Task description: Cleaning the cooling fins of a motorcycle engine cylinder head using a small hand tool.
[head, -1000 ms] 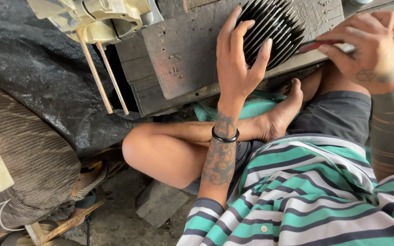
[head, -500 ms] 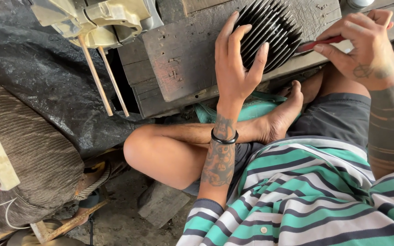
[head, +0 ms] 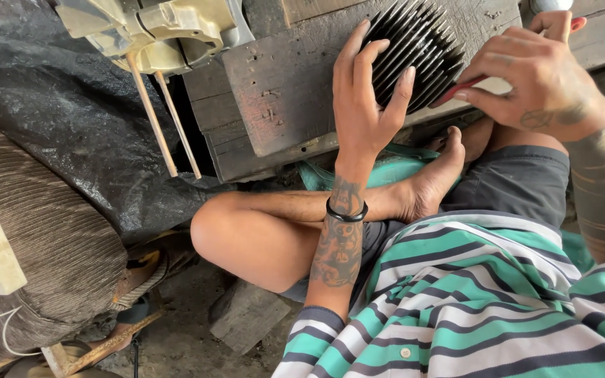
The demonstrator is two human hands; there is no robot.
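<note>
Black finned engine cylinder (head: pixel 421 52) lies on our wooden worktop (head: pixel 281 91); our left hand (head: pixel 365 105) splays open against it, our right hand (head: pixel 533 77) pinches a red-handled tool (head: pixel 456 91) that could slip off the fins.

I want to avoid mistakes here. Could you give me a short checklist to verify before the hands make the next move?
1. Left hand steadies the black finned cylinder: ok.
2. Right hand grips the red-handled tool: ok.
3. Tool tip touches the fins: cannot tell, hidden.
4. Cylinder rests fully on the wooden block: ok.
5. Bare foot is away from the block edge: not ok, directly below it.
</note>
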